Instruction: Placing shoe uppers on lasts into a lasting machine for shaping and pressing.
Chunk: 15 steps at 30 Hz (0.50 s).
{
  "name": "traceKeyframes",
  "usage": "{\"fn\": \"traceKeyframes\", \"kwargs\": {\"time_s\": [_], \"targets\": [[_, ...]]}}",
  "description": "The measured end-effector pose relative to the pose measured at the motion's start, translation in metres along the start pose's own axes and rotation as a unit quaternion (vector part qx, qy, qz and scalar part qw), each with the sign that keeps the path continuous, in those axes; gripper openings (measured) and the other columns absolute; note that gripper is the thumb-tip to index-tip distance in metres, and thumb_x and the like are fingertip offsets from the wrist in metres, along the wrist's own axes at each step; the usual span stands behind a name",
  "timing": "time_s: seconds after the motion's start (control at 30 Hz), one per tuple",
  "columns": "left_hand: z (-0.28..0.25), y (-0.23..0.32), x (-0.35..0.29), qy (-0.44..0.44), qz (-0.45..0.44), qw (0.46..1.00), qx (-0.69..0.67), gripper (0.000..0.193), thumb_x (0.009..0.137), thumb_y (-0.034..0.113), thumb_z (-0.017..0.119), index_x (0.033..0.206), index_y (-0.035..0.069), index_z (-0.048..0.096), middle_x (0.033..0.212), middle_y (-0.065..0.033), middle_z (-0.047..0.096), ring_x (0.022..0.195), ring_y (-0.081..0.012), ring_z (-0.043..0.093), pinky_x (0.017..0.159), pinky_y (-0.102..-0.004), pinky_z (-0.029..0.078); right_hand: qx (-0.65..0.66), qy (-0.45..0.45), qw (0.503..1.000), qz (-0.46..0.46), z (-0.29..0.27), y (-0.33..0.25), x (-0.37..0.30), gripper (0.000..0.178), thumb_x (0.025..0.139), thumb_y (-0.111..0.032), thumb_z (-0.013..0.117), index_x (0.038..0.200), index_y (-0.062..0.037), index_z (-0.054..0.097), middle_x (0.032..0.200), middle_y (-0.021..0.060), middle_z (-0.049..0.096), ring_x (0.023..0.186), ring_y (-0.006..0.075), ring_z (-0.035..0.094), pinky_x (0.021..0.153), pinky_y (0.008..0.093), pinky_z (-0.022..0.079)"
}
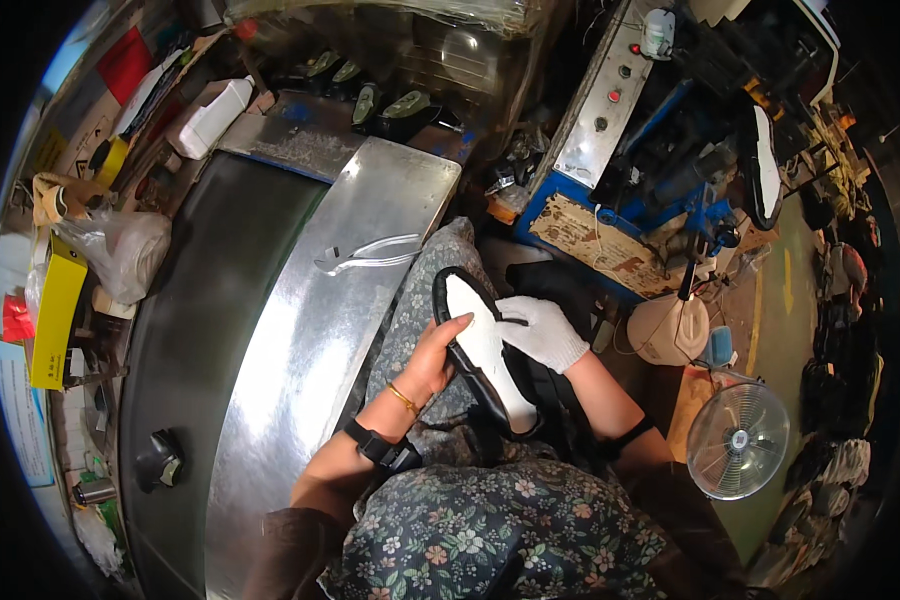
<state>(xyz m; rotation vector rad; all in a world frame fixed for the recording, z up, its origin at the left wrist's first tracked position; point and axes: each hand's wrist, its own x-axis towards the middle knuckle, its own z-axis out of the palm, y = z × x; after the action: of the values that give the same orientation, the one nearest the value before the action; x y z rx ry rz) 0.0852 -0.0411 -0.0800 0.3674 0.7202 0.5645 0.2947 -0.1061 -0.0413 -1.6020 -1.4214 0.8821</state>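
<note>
Above my lap, a black shoe upper (485, 350) is held with its white underside facing up. My bare left hand (435, 355), with a gold bracelet and a black wrist strap, grips its left edge, the thumb lying on the white bottom. On my right hand (542, 332) is a white knit glove; its fingers close on the shoe's right edge, the fingertips partly hidden. Silver pliers (375, 255) lie on the shiny metal tabletop (315, 300), left of the shoe and apart from both hands.
A dark conveyor belt (205, 330) runs along the left, bearing a black shoe (160, 460). More shoes (395, 108) stand at the far end. A machine with a button panel (610, 100) is at upper right. A fan (738, 440) and a pale bucket (667, 330) stand at right.
</note>
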Motion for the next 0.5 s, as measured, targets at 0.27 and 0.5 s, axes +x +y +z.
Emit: {"fn": "traceKeyframes", "kwargs": {"time_s": [0.27,0.5], "targets": [[0.006,0.002,-0.005,-0.015,0.008,1.0,0.013,0.036,0.093,0.017,0.069,0.122,-0.001,0.059,0.11,-0.0113,0.069,0.099,-0.0234,0.069,0.086,-0.0386,0.058,-0.324,-0.066,0.944,0.021,0.011,-0.029,0.017,0.024,0.079,-0.015,0.061,0.097,-0.0002,0.065,0.095,0.0198,0.07,0.09,0.041,0.068,0.078,0.0491,0.055],[-0.002,-0.004,-0.001,0.003,0.02,1.0,0.006,0.031,0.09,0.017,0.068,0.115,-0.003,0.063,0.104,-0.0114,0.071,0.098,-0.0241,0.07,0.086,-0.0392,0.059,-0.28,-0.014,0.96,-0.021,0.021,-0.029,0.005,0.017,0.082,-0.012,0.061,0.097,-0.0063,0.065,0.085,0.0231,0.067,0.083,0.0415,0.066,0.074,0.0496,0.054]]}}
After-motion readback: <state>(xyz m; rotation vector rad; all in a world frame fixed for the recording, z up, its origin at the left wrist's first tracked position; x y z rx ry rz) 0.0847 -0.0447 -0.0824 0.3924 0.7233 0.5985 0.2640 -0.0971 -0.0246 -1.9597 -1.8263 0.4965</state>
